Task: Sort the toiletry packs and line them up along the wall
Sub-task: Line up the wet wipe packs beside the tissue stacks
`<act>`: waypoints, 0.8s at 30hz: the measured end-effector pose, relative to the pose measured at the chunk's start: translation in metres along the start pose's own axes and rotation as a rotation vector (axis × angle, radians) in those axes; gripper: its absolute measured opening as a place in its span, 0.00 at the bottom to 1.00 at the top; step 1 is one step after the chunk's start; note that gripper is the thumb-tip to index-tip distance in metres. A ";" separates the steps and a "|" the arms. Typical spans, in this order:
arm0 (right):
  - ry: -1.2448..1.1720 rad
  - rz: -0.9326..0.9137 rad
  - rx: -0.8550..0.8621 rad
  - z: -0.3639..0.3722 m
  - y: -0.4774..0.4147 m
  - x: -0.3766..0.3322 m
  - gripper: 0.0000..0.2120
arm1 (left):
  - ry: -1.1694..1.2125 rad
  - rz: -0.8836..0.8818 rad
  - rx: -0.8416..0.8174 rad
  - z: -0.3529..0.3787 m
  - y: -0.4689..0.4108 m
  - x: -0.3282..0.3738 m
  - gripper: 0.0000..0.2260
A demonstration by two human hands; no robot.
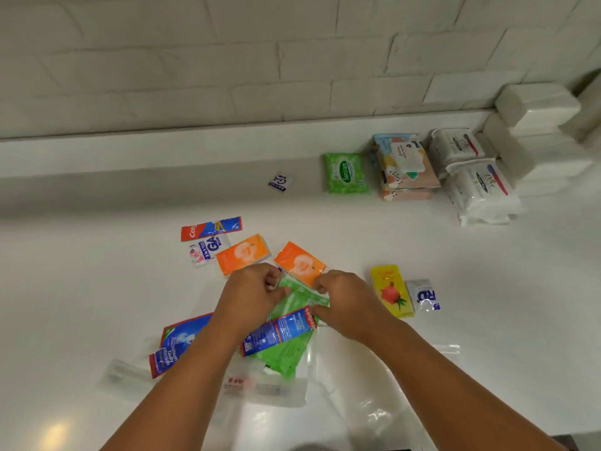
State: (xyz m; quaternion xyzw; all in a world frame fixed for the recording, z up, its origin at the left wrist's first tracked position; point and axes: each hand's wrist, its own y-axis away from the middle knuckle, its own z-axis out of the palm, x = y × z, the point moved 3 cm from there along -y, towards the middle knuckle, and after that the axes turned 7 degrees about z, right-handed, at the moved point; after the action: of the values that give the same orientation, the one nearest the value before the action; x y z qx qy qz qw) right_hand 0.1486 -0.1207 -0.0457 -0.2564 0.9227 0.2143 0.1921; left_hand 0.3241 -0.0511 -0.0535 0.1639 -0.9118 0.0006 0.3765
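1. Now both hands are meeting over the green sachet [291, 348], which is lying on the white worktop [97, 288] in the middle of the loose pile, well away from the tiled wall [195, 60].
2. Fingers of the left hand [250, 294] are curling in and pinching the far end of the green sachet.
3. Fingers of the right hand [344, 301] are clenching on that same far end from the other side; whether they are also catching the orange sachet [299, 262] just beyond the green sachet cannot be told.
4. A blue and red Colgate sachet [276, 333] is lying slantwise across the green sachet, its red end touching the right thumb.
5. A second orange sachet [242, 253] is lying beyond and left of the green sachet, with a GA sachet [208, 250] and another Colgate strip [211, 227] further that way.
6. Two more Colgate sachets [177, 343] are lying left of the green sachet, partly under the left forearm.
7. Clear plastic bags [266, 388] are lying nearer the person than the green sachet.
8. A yellow sachet [392, 291] and a white and blue sachet [424, 294] are sitting right of the green sachet, past the right hand.
9. Far beyond the green sachet, near the wall, a small GA sachet [281, 181], a Sanicare pack [346, 172], stacked patterned wipes [405, 164] and white Dove packs [481, 190] are standing in a row.
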 end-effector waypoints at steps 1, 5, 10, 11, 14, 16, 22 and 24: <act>0.033 0.006 -0.003 0.003 0.003 0.000 0.19 | -0.026 -0.016 0.001 0.003 0.004 -0.001 0.13; 0.070 0.018 0.009 0.011 0.007 -0.002 0.19 | -0.169 -0.040 -0.039 0.011 0.014 0.001 0.24; 0.081 0.013 0.005 0.014 0.007 -0.003 0.20 | -0.276 -0.046 -0.108 0.016 0.016 0.006 0.27; 0.085 0.014 0.008 0.015 0.007 -0.004 0.20 | -0.265 -0.060 -0.120 0.016 0.015 0.006 0.29; 0.066 0.018 0.032 0.017 0.009 -0.005 0.19 | -0.151 -0.110 -0.127 0.014 0.013 0.006 0.28; 0.048 0.019 0.045 0.018 0.010 -0.004 0.19 | -0.046 -0.134 -0.133 0.013 0.012 0.003 0.19; -0.159 0.035 0.096 0.012 0.012 0.006 0.21 | 0.274 -0.143 -0.141 -0.002 0.015 0.003 0.04; -0.262 0.042 0.149 0.005 0.013 0.009 0.20 | 0.307 -0.106 -0.107 -0.013 0.016 0.010 0.07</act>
State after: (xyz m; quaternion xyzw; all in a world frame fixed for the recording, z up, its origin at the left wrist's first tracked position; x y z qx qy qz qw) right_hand 0.1357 -0.1118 -0.0506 -0.1919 0.9082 0.1810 0.3248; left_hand 0.3215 -0.0378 -0.0350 0.1894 -0.8324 -0.0428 0.5190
